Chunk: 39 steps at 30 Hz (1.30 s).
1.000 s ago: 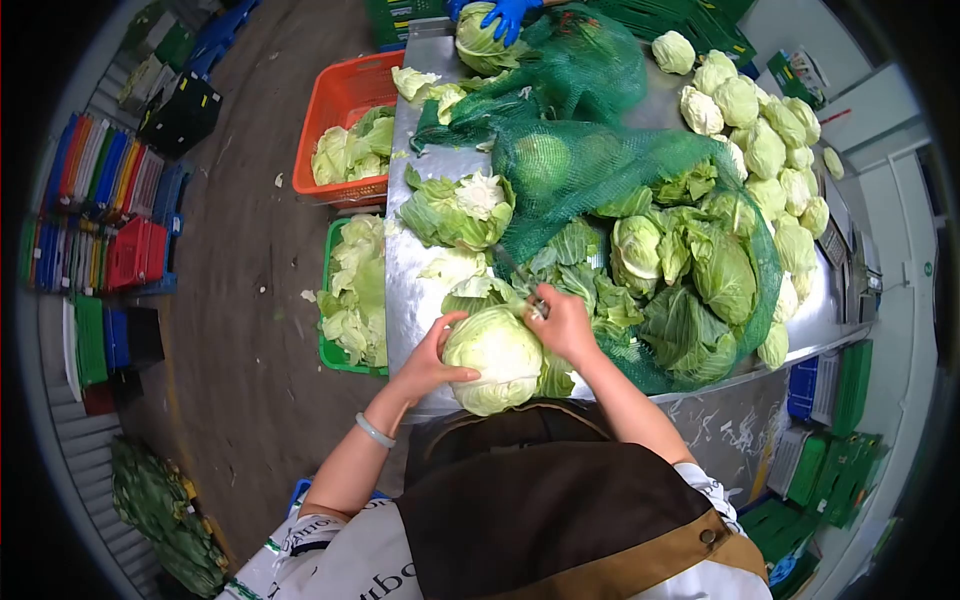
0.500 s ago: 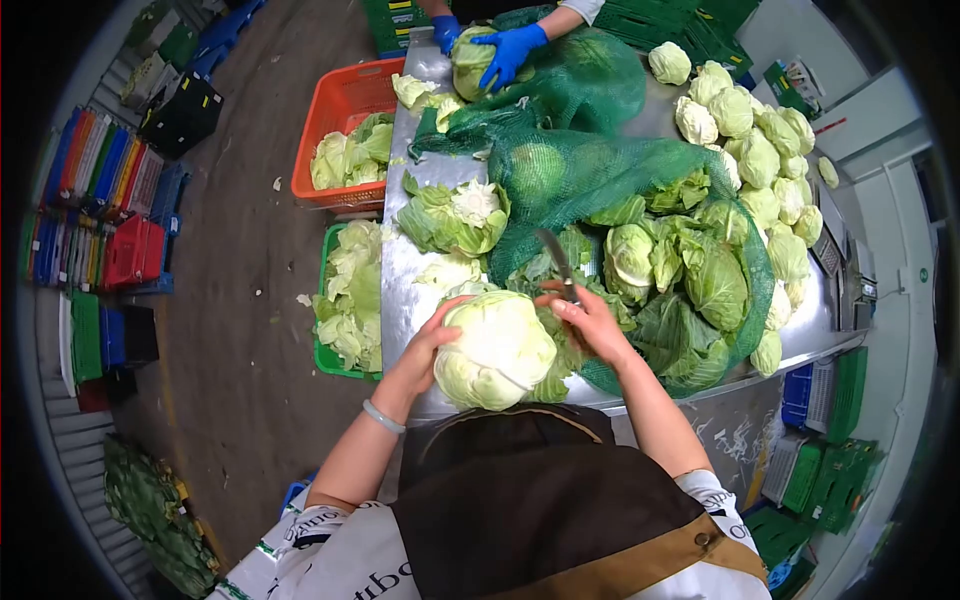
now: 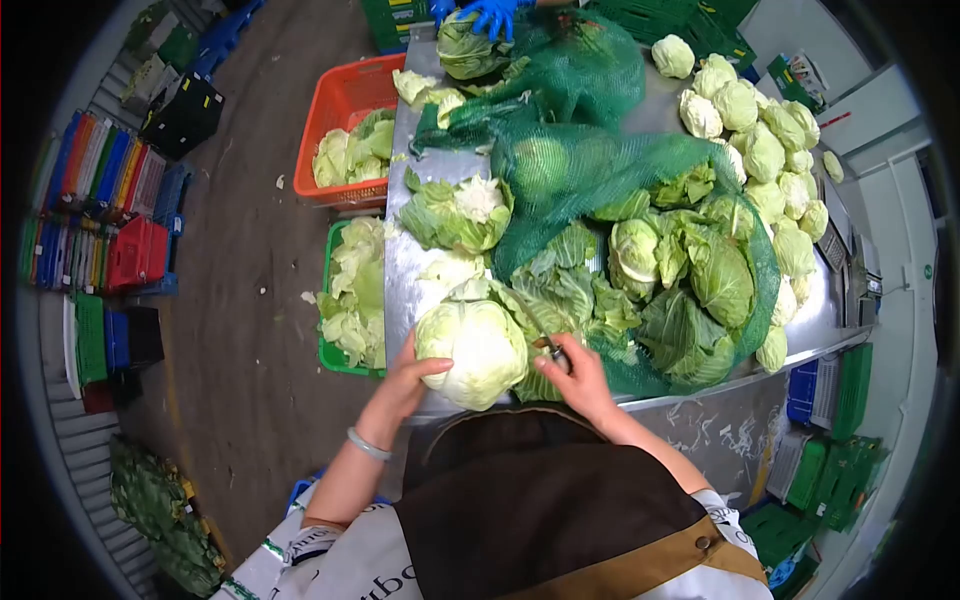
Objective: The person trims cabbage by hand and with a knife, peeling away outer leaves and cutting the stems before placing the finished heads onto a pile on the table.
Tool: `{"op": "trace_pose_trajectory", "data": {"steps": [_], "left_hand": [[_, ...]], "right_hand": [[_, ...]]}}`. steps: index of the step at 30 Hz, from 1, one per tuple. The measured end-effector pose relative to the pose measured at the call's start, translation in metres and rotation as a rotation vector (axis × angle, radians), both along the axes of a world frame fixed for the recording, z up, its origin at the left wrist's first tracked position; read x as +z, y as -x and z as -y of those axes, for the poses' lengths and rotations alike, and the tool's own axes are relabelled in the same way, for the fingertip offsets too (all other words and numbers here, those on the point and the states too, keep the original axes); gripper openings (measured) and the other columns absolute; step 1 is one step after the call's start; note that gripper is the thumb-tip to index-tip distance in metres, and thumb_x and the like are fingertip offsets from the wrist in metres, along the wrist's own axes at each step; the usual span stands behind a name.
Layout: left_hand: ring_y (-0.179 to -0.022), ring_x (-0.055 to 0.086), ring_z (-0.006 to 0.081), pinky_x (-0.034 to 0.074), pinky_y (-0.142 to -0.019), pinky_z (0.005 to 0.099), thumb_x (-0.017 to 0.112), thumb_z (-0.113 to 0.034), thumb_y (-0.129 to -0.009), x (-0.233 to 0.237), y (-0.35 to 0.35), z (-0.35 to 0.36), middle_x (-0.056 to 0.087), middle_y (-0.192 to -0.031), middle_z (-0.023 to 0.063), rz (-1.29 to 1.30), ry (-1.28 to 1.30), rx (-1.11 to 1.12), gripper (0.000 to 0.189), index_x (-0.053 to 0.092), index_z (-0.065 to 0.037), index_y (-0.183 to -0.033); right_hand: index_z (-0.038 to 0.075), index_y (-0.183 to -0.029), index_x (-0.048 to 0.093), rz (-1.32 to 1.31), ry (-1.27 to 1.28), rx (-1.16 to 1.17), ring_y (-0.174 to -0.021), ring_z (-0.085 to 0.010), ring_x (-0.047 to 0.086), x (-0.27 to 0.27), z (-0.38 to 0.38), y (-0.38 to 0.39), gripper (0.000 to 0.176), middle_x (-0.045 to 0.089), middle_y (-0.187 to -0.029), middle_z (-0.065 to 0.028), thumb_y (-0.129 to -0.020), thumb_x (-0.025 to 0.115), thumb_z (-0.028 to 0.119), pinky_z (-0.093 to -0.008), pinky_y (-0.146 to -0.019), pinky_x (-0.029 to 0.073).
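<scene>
While the left hand (image 3: 405, 377) cups the cabbage head (image 3: 472, 347) at the near edge of the steel table (image 3: 399, 280), seemingly to steady it, the right hand (image 3: 580, 380) grips a knife (image 3: 537, 332) against its leafy side.

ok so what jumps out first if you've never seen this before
The big pale cabbage at the near edge of the steel table, steadied by the left hand while the right hand holds a knife against its side. Behind it, a green net spilling leafy cabbages fills the table, with a pile of trimmed heads along the far right.
</scene>
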<state>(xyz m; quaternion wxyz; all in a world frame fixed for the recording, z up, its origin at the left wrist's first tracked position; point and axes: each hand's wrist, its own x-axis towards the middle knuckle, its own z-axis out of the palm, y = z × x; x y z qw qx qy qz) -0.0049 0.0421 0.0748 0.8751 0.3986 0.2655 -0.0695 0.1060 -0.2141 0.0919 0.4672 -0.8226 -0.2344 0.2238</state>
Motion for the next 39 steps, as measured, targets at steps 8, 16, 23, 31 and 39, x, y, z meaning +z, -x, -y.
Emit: {"op": "trace_pose_trajectory", "data": {"steps": [8, 16, 23, 31, 39], "left_hand": [[-0.126, 0.049, 0.0223, 0.038, -0.108, 0.0343, 0.078, -0.005, -0.071, 0.019, 0.004, -0.010, 0.053, -0.134, 0.0121, -0.083, -0.135, -0.255, 0.085, 0.035, -0.003, -0.146], [-0.128, 0.048, 0.0222, 0.037, -0.108, 0.0343, 0.076, -0.003, -0.072, 0.012, 0.006, -0.012, 0.052, -0.136, 0.0116, -0.073, -0.053, -0.266, 0.086, 0.034, -0.003, -0.146], [-0.129, 0.047, 0.0229, 0.036, -0.109, 0.0350, 0.077, -0.001, -0.070, 0.016, 0.001, -0.012, 0.051, -0.137, 0.0110, -0.095, -0.033, -0.320, 0.089, 0.032, -0.004, -0.148], [-0.132, 0.044, 0.0229, 0.033, -0.112, 0.0357, 0.080, 0.001, -0.061, 0.017, 0.002, -0.010, 0.047, -0.141, 0.0096, -0.046, -0.012, -0.310, 0.102, 0.030, -0.007, -0.150], [-0.137, 0.039, 0.0279, 0.030, -0.116, 0.0384, 0.080, -0.002, -0.050, 0.007, -0.001, -0.006, 0.042, -0.146, 0.0126, 0.246, 0.027, -0.090, 0.118, 0.023, -0.006, -0.153]], "right_hand": [[0.015, -0.131, 0.059, 0.559, 0.115, 0.472, -0.064, -0.0247, 0.059, 0.033, -0.005, -0.003, 0.046, 0.053, -0.071, -0.0055, -0.085, 0.065, 0.013, -0.0387, -0.055, 0.048], [0.022, -0.138, 0.056, 0.751, 0.223, 0.497, -0.060, -0.0196, 0.054, 0.025, -0.011, 0.008, 0.070, 0.047, -0.070, -0.0021, -0.070, 0.063, 0.007, -0.0347, -0.051, 0.046], [0.021, -0.131, 0.060, 0.760, 0.273, 0.324, -0.061, -0.0200, 0.057, 0.032, -0.034, 0.012, 0.059, 0.049, -0.072, -0.0027, -0.073, 0.064, 0.007, -0.0359, -0.050, 0.047], [0.015, -0.113, 0.063, 0.421, 0.149, 0.177, -0.069, -0.0310, 0.066, 0.034, -0.053, -0.026, 0.032, 0.064, -0.083, -0.0111, -0.083, 0.070, 0.026, -0.0427, -0.059, 0.053], [0.007, -0.119, 0.062, 0.157, 0.362, -0.089, -0.081, -0.0379, 0.067, -0.065, -0.016, -0.084, 0.054, 0.067, -0.111, -0.0158, -0.078, 0.076, 0.040, -0.0443, -0.075, 0.053]]}}
